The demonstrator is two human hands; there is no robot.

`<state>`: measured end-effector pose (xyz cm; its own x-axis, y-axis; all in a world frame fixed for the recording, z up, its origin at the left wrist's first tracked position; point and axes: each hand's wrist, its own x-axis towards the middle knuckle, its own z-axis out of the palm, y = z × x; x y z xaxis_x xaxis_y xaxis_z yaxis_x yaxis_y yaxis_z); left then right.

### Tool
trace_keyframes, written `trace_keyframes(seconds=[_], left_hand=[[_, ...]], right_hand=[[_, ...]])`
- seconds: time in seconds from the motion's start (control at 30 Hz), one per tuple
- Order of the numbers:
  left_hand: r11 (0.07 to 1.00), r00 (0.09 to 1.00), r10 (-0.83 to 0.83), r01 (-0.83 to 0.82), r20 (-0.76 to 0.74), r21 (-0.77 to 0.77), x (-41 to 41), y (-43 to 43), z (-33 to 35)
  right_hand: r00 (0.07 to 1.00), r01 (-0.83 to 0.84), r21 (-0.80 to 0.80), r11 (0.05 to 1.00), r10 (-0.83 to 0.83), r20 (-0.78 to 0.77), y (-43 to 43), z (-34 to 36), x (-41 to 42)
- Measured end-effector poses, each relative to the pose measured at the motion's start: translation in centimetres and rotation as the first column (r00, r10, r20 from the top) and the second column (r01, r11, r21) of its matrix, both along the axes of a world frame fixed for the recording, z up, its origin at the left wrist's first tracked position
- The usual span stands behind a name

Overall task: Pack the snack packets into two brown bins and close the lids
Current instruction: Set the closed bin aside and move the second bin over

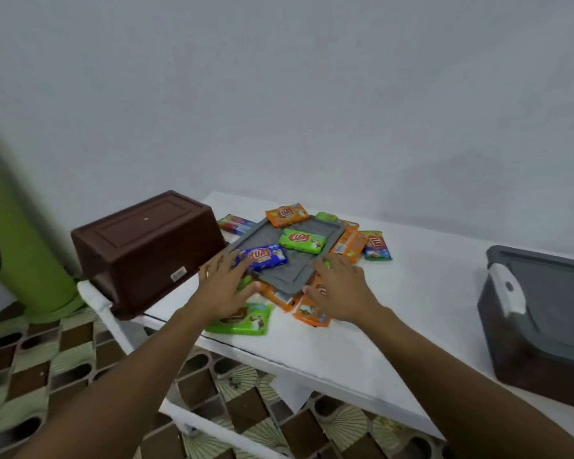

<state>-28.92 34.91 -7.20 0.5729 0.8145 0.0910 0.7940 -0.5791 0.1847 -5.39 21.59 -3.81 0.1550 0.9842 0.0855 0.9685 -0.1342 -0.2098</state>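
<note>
Both hands were spread open and grasped nothing: the left hand (224, 286) over a blue snack packet (265, 257), the right hand (340, 291) at the grey lid (280, 256). Packets lay unpacked; one brown bin (146, 246) was overturned, the other (540, 323) lidded.

The left hand (224, 283) covers the near end of the blue packet (265, 258) and much of the green packet (242, 321) beneath the wrist, while the right hand (340, 291) hides part of the orange packets (309, 313) and the near corner of the grey lid (279, 256). Several more packets lie partly under that lid, so their count cannot be told, and the print on all of them is too blurred to read beyond large letters. The lidded brown bin (540, 329) is cut off by the right edge, and the overturned brown bin (146, 246) hides its own opening.
</note>
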Motion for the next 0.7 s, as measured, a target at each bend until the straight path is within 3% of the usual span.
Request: trace_keyframes(seconds=[0.2,0.4,0.7], left_hand=[[0.987,0.999,-0.034,0.033,-0.006,-0.156,-1.3,4.1,-2.9],[0.989,0.997,-0.072,0.072,0.008,-0.131,0.6,4.6,-4.0],[0.964,0.973,-0.227,0.230,0.035,-0.135,2.7,3.0,-3.8]], right_hand=[[0.997,0.067,-0.048,0.997,-0.069,-0.030,4.4,-4.6,-4.5],[0.980,0.160,0.029,0.987,-0.162,0.114,3.9,-6.6,-4.9],[0.962,0.260,0.048,0.965,-0.263,0.073,0.3,-6.9,-3.4]])
